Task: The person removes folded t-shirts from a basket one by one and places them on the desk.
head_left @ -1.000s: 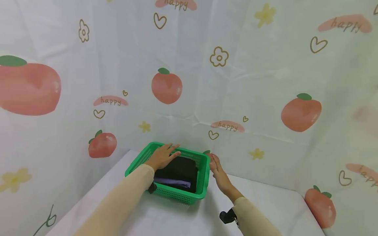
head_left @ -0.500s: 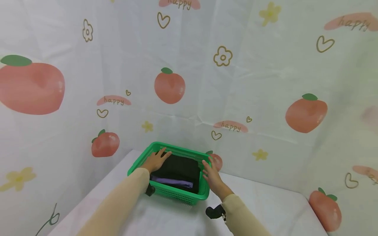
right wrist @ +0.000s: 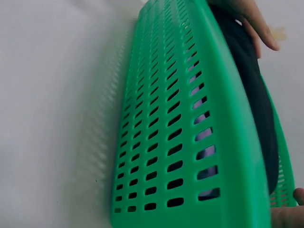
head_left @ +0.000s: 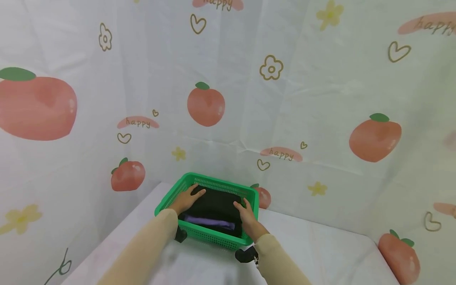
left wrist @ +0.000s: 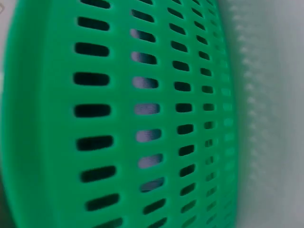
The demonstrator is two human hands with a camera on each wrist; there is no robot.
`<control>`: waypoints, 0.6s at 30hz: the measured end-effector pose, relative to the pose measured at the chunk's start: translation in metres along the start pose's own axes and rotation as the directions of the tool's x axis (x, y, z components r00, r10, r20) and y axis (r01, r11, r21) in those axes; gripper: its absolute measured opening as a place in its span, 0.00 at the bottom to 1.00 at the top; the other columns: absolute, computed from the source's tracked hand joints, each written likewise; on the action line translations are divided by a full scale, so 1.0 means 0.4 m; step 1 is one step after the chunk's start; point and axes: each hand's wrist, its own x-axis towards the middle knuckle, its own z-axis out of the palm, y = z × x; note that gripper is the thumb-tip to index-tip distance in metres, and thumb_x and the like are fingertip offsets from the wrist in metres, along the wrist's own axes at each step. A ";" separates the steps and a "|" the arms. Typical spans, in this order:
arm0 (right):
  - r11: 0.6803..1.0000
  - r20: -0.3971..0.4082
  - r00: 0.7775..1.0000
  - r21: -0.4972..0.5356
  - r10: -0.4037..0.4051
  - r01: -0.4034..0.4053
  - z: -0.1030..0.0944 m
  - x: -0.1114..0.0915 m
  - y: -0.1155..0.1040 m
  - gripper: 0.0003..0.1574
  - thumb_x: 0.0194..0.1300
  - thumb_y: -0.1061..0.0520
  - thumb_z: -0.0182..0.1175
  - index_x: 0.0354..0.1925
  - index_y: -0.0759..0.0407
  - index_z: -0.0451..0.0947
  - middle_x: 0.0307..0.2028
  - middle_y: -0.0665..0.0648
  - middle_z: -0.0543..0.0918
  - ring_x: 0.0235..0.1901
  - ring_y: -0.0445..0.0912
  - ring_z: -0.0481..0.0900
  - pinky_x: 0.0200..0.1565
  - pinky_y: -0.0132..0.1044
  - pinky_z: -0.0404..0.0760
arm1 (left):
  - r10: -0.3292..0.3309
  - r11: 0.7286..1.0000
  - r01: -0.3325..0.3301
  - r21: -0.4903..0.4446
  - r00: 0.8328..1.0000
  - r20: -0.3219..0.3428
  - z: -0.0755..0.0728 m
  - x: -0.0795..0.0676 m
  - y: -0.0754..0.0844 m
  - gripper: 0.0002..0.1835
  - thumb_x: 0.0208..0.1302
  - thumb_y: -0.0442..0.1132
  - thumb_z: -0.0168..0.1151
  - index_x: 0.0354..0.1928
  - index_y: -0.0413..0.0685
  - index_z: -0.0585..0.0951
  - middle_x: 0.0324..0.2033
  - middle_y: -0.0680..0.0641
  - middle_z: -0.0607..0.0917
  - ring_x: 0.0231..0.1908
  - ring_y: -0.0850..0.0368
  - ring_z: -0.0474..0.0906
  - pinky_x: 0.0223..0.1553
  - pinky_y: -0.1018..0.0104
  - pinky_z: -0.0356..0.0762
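A green perforated basket (head_left: 203,233) holds a folded black cloth (head_left: 217,202) with a strip of purple cloth (head_left: 210,221) showing at its front. My left hand (head_left: 185,200) reaches inside over the left rim, at the left edge of the black cloth, thumb and fingers spread. On the other side my right hand (head_left: 248,218) is at the cloth's right edge, its fingers inside the right rim. The right wrist view shows the basket's front wall (right wrist: 166,114), my left hand (right wrist: 249,16) beyond and my right hand (right wrist: 287,217) at the lower corner.
The basket stands on a white-covered table (head_left: 303,245) near its back edge. A white curtain (head_left: 235,99) printed with peaches and flowers hangs behind and at the sides. Through the basket slots (left wrist: 147,109), purple cloth shows in the left wrist view.
My right hand has moved left from outside the basket over its right rim to the black cloth's edge. My left hand has lowered into the left side.
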 end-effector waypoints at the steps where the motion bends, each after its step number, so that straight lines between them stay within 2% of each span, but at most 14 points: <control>1: 1.000 -0.009 1.000 0.000 -0.001 0.001 0.003 0.004 0.004 0.51 0.62 0.41 0.54 0.69 0.58 0.37 0.66 0.71 0.38 0.63 0.67 0.39 0.54 0.67 0.48 | 0.007 1.000 -0.007 -0.006 1.000 -0.011 0.000 0.001 -0.004 0.42 0.58 0.68 0.43 0.69 0.51 0.54 0.63 0.34 0.58 0.58 0.32 0.58 0.52 0.37 0.57; 8: 1.000 -0.031 1.000 0.007 -0.007 0.007 0.009 0.019 0.027 0.50 0.63 0.44 0.54 0.69 0.59 0.37 0.65 0.72 0.40 0.62 0.69 0.43 0.52 0.67 0.53 | 0.012 0.998 -0.015 -0.057 0.998 -0.059 0.007 0.007 -0.027 0.43 0.54 0.70 0.48 0.67 0.55 0.58 0.64 0.37 0.59 0.59 0.34 0.58 0.52 0.37 0.57; 18: 0.999 -0.097 0.995 0.021 -0.031 0.034 0.017 0.053 0.037 0.42 0.65 0.55 0.54 0.69 0.58 0.44 0.65 0.71 0.43 0.60 0.69 0.51 0.49 0.67 0.59 | 0.001 1.000 -0.003 -0.024 0.997 -0.080 -0.002 0.007 -0.028 0.43 0.49 0.67 0.57 0.66 0.57 0.61 0.63 0.38 0.60 0.58 0.33 0.59 0.50 0.39 0.61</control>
